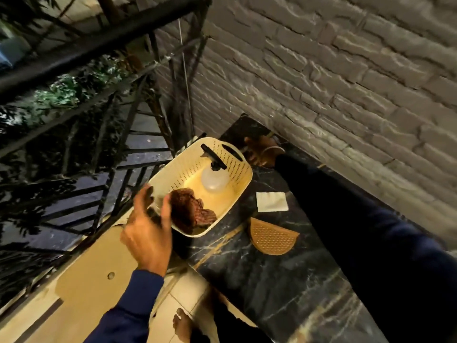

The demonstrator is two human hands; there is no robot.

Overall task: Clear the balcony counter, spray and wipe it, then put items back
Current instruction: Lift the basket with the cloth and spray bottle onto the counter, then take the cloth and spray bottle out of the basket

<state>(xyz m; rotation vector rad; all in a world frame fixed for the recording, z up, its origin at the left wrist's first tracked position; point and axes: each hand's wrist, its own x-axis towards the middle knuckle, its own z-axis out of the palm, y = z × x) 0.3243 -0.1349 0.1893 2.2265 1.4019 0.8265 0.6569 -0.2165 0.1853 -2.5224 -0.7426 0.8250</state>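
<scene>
One basket (241, 184), one spray bottle (214, 178), one cloth (190, 211), one napkin (271, 201).

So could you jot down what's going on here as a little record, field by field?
place: balcony counter of dark marble, beside a brick wall
basket: cream, perforated, at the counter's far edge
in basket: spray bottle, brown cloth
left hand: gripping the basket's near rim
right hand: at the basket's far end, grip unclear
beside basket: white folded cloth, tan half-round lid

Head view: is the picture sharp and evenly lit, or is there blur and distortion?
Head view: warm light falls on the basket and floor; the railing side is dark. The left hand is slightly motion-blurred. Wide-angle bending curves the brick wall.
</scene>
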